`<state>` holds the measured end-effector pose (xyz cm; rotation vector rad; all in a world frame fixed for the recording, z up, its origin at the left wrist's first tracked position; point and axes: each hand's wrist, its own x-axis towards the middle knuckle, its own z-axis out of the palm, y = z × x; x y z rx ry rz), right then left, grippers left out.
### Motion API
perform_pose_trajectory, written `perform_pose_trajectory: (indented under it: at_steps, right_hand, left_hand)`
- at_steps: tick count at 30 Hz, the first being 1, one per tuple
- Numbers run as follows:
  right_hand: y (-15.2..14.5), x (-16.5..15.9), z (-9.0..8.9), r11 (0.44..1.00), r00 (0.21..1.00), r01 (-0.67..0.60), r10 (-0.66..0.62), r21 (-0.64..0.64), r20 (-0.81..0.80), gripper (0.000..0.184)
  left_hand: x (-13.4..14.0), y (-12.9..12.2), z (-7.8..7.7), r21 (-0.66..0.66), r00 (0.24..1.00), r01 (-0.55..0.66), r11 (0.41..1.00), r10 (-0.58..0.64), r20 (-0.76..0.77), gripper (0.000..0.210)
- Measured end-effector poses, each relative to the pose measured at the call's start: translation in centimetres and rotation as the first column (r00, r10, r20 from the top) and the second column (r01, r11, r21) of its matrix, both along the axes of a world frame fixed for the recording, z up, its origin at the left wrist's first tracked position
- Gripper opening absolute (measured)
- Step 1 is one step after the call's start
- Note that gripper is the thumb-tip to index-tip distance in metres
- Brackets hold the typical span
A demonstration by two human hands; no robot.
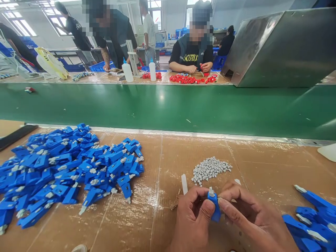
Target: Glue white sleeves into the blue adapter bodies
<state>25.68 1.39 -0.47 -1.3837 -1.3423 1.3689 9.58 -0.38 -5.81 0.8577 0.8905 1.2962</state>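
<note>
My left hand [193, 217] grips a blue plastic part [216, 212] between thumb and fingers, with a light grey tip [211, 191] at its top end. My right hand [249, 213] is closed in a pinch against the right side of that part; whatever its fingertips hold is too small to make out. Just beyond the hands lies a small heap of grey pieces [212, 169]. Beside my left hand is a flat white strip [184, 184]. Similar blue parts with grey tips form a large pile [65, 168] on the left and a smaller group [309, 224] on the right.
A green conveyor belt [157, 105] runs across beyond the cardboard-covered table [147, 224]. Across it, a person [193, 52] handles red parts [189, 78] near two white bottles [152, 71]. A metal housing [283, 49] covers the belt's far right. A black bar [17, 135] lies at left.
</note>
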Motion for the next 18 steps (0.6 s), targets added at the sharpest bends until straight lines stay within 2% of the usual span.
perform_pose_trajectory:
  at_steps: [2,6,8,12,18]
  right_hand:
    - [0.4,0.4,0.0,0.997,0.997,-0.027,0.022,-0.07,-0.07,0.047]
    - [1.1,1.3,0.0,0.962,0.967,-0.062,-0.008,-0.267,-0.255,0.049]
    - [1.3,1.7,0.0,0.944,0.953,-0.104,0.004,-0.313,-0.304,0.052]
    - [1.3,1.9,-0.1,0.918,0.918,-0.219,0.079,-0.332,-0.388,0.05]
    - [0.9,1.2,0.2,0.913,0.895,-0.282,0.14,-0.295,-0.423,0.047]
  left_hand:
    - [-0.1,0.1,0.1,0.005,0.999,0.039,0.999,-0.039,0.029,0.05]
    - [0.0,0.5,0.0,0.011,0.973,0.138,0.99,-0.138,0.184,0.05]
    - [0.0,0.6,0.1,0.013,0.958,0.181,0.983,-0.18,0.225,0.05]
    - [-0.2,0.4,0.6,0.002,0.943,0.219,0.976,-0.212,0.255,0.054]
    - [-0.6,0.0,1.3,-0.019,0.954,0.226,0.974,-0.217,0.208,0.052]
